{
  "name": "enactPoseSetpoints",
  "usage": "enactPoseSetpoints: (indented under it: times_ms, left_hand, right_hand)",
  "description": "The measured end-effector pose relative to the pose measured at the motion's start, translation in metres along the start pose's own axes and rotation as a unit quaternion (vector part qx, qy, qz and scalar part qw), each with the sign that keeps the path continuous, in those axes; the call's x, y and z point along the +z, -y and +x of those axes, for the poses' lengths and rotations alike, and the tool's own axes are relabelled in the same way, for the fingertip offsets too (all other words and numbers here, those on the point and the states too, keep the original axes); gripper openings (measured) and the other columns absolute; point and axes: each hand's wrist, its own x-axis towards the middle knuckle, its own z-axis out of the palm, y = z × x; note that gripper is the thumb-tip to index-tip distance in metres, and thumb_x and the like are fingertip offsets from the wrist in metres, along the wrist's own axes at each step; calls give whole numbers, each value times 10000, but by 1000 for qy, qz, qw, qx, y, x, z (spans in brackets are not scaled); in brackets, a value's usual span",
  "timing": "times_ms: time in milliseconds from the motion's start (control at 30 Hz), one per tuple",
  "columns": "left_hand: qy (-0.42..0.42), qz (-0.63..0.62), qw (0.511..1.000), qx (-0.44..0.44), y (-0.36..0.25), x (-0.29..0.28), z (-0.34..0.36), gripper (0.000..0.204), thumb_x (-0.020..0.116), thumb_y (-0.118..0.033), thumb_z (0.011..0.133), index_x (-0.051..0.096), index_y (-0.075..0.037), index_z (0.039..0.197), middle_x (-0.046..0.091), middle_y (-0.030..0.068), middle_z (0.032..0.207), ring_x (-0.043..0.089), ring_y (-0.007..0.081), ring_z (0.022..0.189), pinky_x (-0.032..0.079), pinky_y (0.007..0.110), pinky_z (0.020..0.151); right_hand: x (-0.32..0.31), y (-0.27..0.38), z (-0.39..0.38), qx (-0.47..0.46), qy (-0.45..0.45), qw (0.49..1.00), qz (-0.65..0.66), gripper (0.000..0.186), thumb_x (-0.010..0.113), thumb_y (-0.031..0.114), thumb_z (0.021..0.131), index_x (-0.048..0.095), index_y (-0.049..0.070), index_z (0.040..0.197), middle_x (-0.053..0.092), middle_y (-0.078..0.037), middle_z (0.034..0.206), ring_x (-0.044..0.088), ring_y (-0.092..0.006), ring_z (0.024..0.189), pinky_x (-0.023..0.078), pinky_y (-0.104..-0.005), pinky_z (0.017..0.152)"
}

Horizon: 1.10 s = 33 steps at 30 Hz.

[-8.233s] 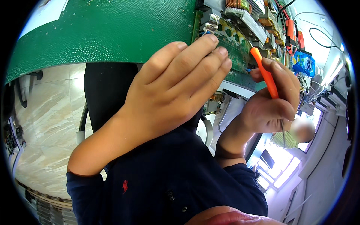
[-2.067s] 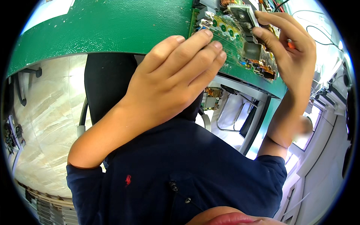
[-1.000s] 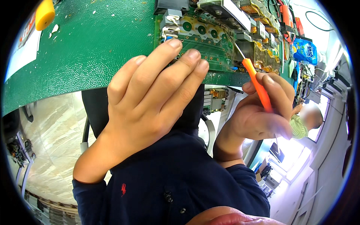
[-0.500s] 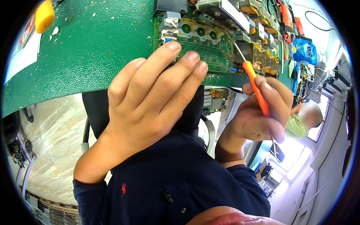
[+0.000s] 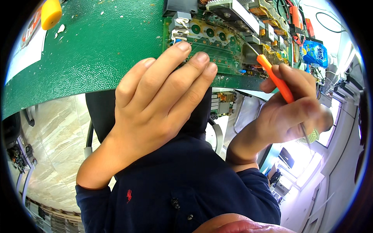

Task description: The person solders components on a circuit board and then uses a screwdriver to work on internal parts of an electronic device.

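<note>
My left hand lies with fingers stretched and slightly bent at the near edge of a green circuit board, its fingertips near a grey component with white wires. My right hand is closed round an orange-handled screwdriver to the right of the board. The thin metal shaft points up-left into the parts beside a silver heat sink; whether the tip touches anything is too small to tell. Several coils and metal-cased parts stand along the board's right side.
A green mat covers the bench. A yellow object and white paper lie at upper left. A blue packet, cables and red tools are at the right. A chair is below. A person is behind my right hand, mostly hidden.
In the last half second my right hand moved right and slightly up with the screwdriver. About two seconds ago it was gripping at the board's metal parts. My left hand stays nearly still.
</note>
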Motion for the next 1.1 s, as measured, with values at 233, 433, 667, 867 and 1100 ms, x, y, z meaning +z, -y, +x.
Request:
enactPoseSetpoints:
  times_ms: [233,433,667,867,1100]
  left_hand:
    - [0,7,1000,0,1,-1,-2,456,648,-226,796,684,-162,1246,607,-20,1314,519,214,1255,360,343,977]
    - [-3,16,1000,-1,0,1,-1,456,645,-221,794,686,-176,1246,607,-38,1312,522,189,1246,344,337,988]
    - [-2,15,1000,-8,-1,1,-2,452,642,-218,805,684,-182,1254,608,-38,1312,528,180,1239,338,339,993]
    - [0,15,1000,-11,-1,0,-2,445,641,-218,817,680,-176,1259,608,-33,1312,528,181,1243,332,343,1002]
    - [-2,14,1000,-2,1,0,-2,451,647,-222,812,679,-168,1258,607,-28,1314,525,191,1246,330,347,1004]
  right_hand:
    - [13,25,25,116,-20,993,-1,650,338,388,1077,694,-120,885,666,-198,709,591,-191,482,443,-249,490]
    - [5,13,3,-19,38,998,-45,575,346,374,1074,705,-53,933,647,-170,771,606,-194,550,472,-267,534]
    - [17,-5,-45,-72,9,996,-43,506,390,412,1057,730,40,1021,622,-117,930,615,-230,801,499,-323,696]
    - [14,-4,-60,-34,56,988,-141,367,512,386,1004,747,125,1108,509,-40,903,517,-218,894,422,-347,820]
    - [12,-9,-42,-38,78,989,-123,414,459,347,1025,746,53,1074,572,-78,821,525,-210,749,403,-320,697]
